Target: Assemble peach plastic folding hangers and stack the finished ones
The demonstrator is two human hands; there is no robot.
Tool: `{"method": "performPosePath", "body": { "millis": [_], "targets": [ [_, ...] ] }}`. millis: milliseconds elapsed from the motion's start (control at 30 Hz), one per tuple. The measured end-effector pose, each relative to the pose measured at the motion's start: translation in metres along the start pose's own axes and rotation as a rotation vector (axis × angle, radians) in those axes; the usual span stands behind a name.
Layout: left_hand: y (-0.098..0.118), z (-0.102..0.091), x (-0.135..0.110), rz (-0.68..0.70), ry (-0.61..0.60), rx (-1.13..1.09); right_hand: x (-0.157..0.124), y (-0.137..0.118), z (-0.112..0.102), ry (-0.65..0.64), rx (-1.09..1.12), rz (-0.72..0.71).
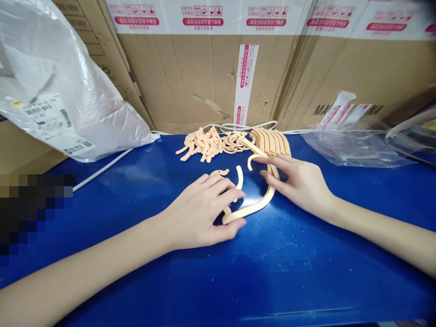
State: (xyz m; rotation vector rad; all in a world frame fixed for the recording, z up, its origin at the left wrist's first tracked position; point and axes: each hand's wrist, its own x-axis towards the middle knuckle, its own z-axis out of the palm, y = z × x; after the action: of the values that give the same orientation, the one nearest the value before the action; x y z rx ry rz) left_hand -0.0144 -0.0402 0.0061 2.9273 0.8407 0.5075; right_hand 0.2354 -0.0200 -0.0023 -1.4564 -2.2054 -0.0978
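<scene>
One hanger (257, 208), half-hidden in left hand (200, 211); right hand (301, 184) pinches it.

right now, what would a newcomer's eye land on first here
The left hand and right hand hold the two ends of a curved peach plastic piece in the middle of the bright blue table. Just behind them lies a pile of peach pieces, against a wall of cardboard boxes. A white plastic bag slumps at the far left.
</scene>
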Motion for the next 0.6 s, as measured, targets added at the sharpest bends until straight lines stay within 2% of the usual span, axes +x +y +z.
{"method": "performPosePath", "body": {
  "millis": [67,367,500,600],
  "targets": [
    [0.0028,-0.0005,0.0013,-0.021,-0.010,0.035,-0.0002,0.0000,-0.0001,-0.014,0.014,-0.029],
    [-0.0044,0.0017,0.0018,0.112,0.034,0.149,0.0013,0.0052,0.0026,0.018,0.133,-0.072],
    [-0.0042,0.0002,0.0020,0.139,0.042,0.145,0.0031,0.0077,0.0032,-0.009,0.197,-0.051],
    [-0.0040,-0.0004,0.0019,0.141,0.046,0.130,0.0040,0.0086,0.0033,-0.025,0.221,-0.086]
  ]
}}
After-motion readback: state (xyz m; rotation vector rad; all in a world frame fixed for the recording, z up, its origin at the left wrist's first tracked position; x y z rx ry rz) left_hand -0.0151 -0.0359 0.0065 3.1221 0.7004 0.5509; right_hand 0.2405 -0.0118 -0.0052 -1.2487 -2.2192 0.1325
